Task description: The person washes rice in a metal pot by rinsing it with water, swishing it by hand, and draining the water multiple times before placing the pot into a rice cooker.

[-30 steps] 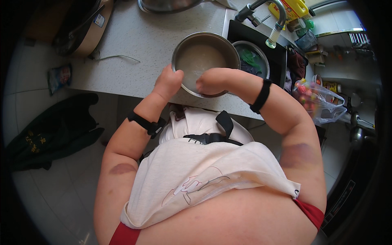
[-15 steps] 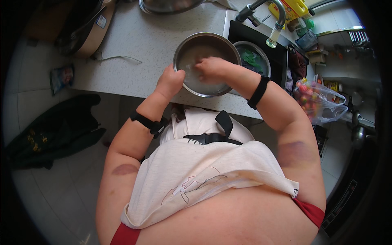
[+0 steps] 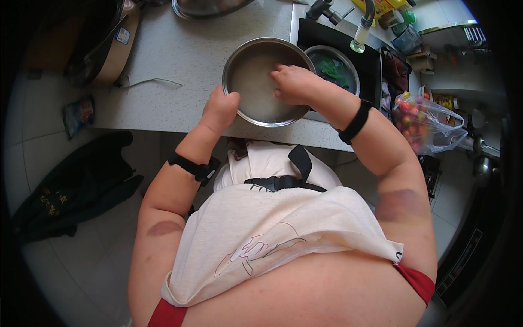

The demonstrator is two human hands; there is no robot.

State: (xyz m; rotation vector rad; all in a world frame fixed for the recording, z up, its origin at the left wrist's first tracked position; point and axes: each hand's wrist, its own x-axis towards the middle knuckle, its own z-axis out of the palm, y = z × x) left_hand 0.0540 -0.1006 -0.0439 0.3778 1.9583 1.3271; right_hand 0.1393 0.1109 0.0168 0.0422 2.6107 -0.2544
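A round stainless steel pot (image 3: pixel 259 50) stands on the speckled counter in front of me, left of the sink. Cloudy, pale liquid (image 3: pixel 251 90) fills its lower part, and whatever lies at the bottom cannot be made out. My left hand (image 3: pixel 220 110) grips the near-left rim, thumb over the edge. Over the liquid, inside the right side of the pot, is my right hand (image 3: pixel 297 85). Its fingers are curled, and their tips are partly hidden, so anything between them does not show.
Right of the pot, a metal basin (image 3: pixel 355 71) holding green items sits in the black sink (image 3: pixel 321 35), below a faucet (image 3: pixel 359 38). A plastic bag of round red fruit (image 3: pixel 417 122) hangs farther right. A lid-like metal piece (image 3: pixel 212 6) and a brown appliance (image 3: pixel 111 52) are on the counter (image 3: pixel 163 54).
My right hand has moved slightly right within the pot, and its fingers show more clearly. My left hand keeps its hold on the rim. The whole view has shifted a little.
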